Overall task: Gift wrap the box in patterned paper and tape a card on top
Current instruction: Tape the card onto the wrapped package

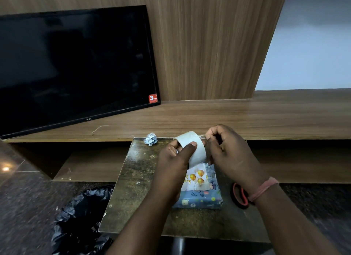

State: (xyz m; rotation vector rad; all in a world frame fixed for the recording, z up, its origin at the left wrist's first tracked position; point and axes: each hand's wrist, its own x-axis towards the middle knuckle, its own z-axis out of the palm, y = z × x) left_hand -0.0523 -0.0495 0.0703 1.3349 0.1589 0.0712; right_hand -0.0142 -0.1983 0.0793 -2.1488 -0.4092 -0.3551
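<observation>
Over the small dark surface (pixel 136 188), both hands work a tape roll (pixel 191 150) held just above the box (pixel 199 198). Left hand (pixel 175 164) grips the roll, thumb pressed across its outer face. Right hand (pixel 230 152) pinches what looks like the free tape end at the roll's far side — the strip itself is clear and hard to make out.

Box sits on the surface below the hands, already covered in blue patterned paper, so wrapping looks done. Card (pixel 196 177) with gold balloons lies on top of the box, partly hidden by the left hand; can't tell if any tape holds it yet. Left to do, by my read: pull a strip, cut or tear it, stick the card down.

Scissors (pixel 240 196) with red handles lie just right of the box, under the right wrist. Crumpled paper scrap (pixel 151 139) at the far edge. Black bin bag (pixel 81 222) on the floor to the left — TV (pixel 72 64) behind on the shelf.
</observation>
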